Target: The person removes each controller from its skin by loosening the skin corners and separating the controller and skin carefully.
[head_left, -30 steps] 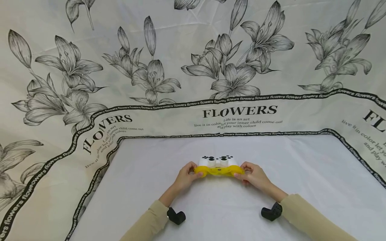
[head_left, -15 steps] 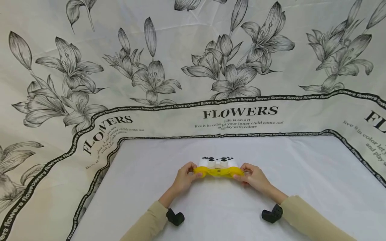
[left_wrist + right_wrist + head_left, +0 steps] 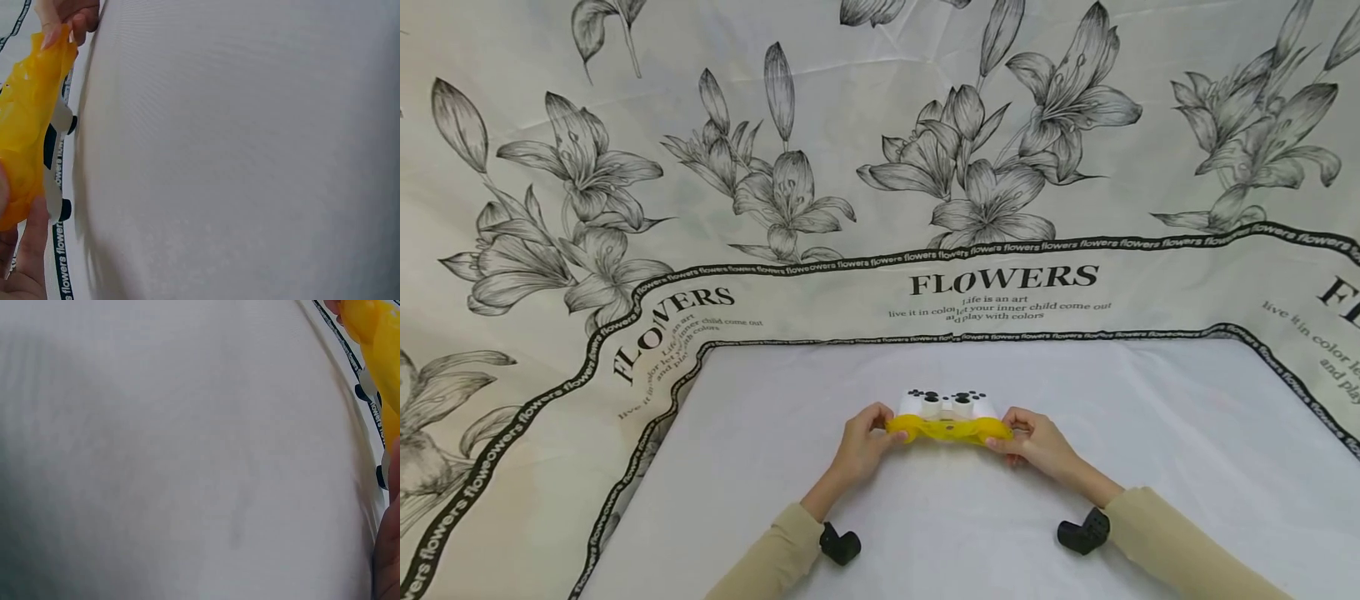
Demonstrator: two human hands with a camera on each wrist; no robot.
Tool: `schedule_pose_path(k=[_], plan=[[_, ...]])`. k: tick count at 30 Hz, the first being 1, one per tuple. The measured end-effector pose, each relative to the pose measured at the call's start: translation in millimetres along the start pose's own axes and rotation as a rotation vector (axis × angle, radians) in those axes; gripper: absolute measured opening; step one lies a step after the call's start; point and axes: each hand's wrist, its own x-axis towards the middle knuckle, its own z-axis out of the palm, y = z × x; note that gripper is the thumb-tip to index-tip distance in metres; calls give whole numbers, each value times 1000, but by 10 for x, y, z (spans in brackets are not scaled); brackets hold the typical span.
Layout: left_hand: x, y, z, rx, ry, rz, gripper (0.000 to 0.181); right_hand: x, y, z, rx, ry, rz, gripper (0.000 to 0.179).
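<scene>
A white game controller (image 3: 947, 407) with black thumbsticks and buttons shows in the head view, near the middle of the table. Along its near side a glossy yellow cover (image 3: 950, 428) spans both handles. My left hand (image 3: 865, 442) pinches the cover's left end, thumb on the near face. At the other end my right hand (image 3: 1037, 442) pinches it the same way, fingers curled behind. The left wrist view has the yellow cover (image 3: 28, 119) at its left edge, with white controller parts behind it. Only a slice of the cover (image 3: 382, 350) appears in the right wrist view.
A white cloth (image 3: 760, 467) covers the table. Behind it hangs a fabric wall (image 3: 820, 300) printed with flowers and lettering. Black wrist-worn devices sit at the left wrist (image 3: 840, 544) and the right wrist (image 3: 1083, 532), below beige sleeves.
The whole head view has shifted slightly, so everything sits a little further right. Both hands keep their hold on the yellow cover, which barely changes its tilt.
</scene>
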Motion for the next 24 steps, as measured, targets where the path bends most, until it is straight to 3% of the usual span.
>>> schedule_pose_path(k=[7, 14, 24], plan=[[-20, 53, -12, 35, 19, 12, 21, 15, -19, 11, 1, 11, -6, 35], [-78, 39, 18, 73, 29, -19, 22, -1, -130, 36, -53, 18, -30, 32], [-126, 31, 20, 97, 40, 26, 22, 26, -103, 100, -82, 31, -26, 37]])
